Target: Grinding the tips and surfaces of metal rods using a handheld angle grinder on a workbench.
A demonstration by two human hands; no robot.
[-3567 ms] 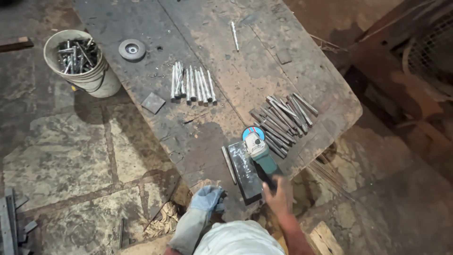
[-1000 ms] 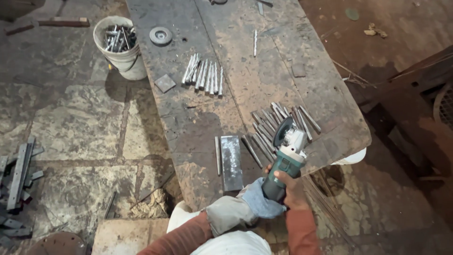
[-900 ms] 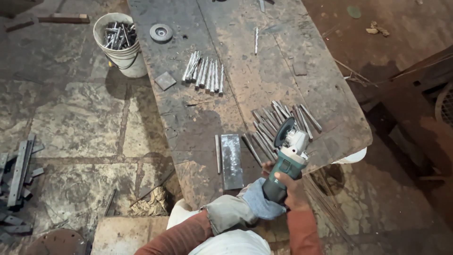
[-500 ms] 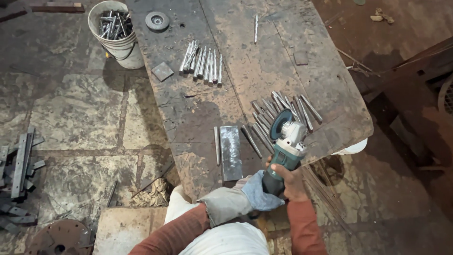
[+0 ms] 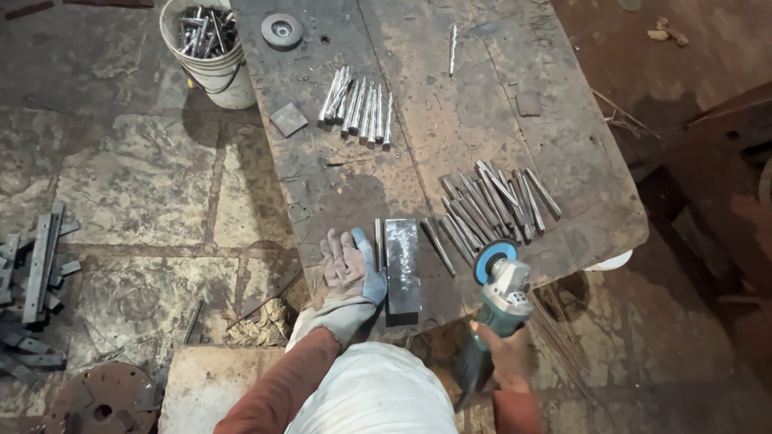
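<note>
My left hand (image 5: 348, 272), in a worn work glove, lies flat with fingers spread on the wooden table (image 5: 515, 80), just left of a thin metal rod (image 5: 378, 244) and a flat steel bar (image 5: 402, 265). My bare right hand (image 5: 500, 355) grips the body of an angle grinder (image 5: 497, 299). Its blue disc points up and away from me, near the table's front edge. Just beyond the disc lies a heap of grey metal rods (image 5: 490, 205).
A second row of shiny rods (image 5: 359, 103), a small metal square (image 5: 288, 119), a grinding disc (image 5: 281, 30) and a lone rod (image 5: 453, 47) lie farther up the table. A white bucket of metal scrap (image 5: 211, 48) stands on the stone floor, with steel offcuts (image 5: 36, 273) at left.
My left hand has left the grinder and come down flat on the table beside the steel bar. The grinder stays in my right hand, drawn slightly back toward me.
</note>
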